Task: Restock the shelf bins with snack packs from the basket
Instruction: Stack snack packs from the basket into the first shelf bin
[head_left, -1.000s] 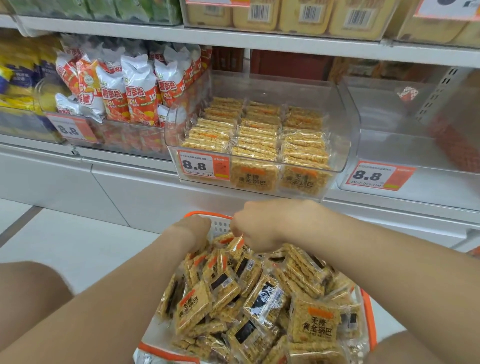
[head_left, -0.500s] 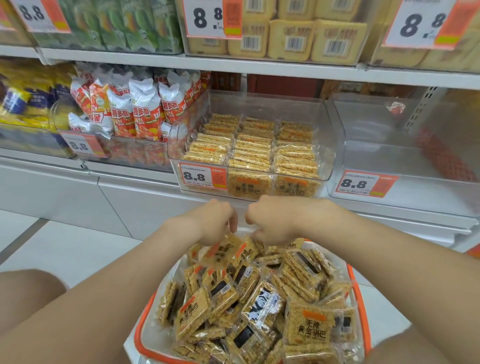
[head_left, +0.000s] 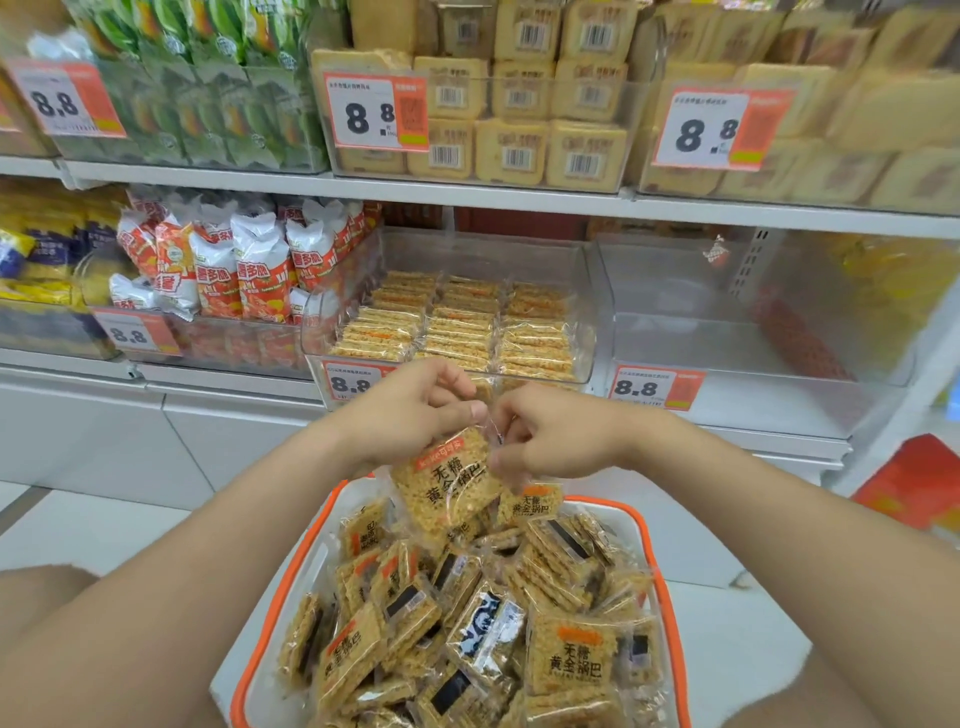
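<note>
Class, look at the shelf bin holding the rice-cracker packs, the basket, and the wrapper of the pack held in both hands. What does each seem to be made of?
Shelf bin: clear, glossy, rigid plastic, probably acrylic; the packs show through its walls.
Basket: white, likely moulded plastic, with an orange rim; smooth, matte.
Wrapper of the held pack: thin clear film, crinkly and shiny, printed; the cracker shows through.

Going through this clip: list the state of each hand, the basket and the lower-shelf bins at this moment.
left hand: closed on a snack pack, held above the basket
right hand: closed on snack packs
basket: heaped with packs
middle bin: partly filled, packs in neat rows
right bin: looks empty
left bin: holds red-and-white bags
</note>
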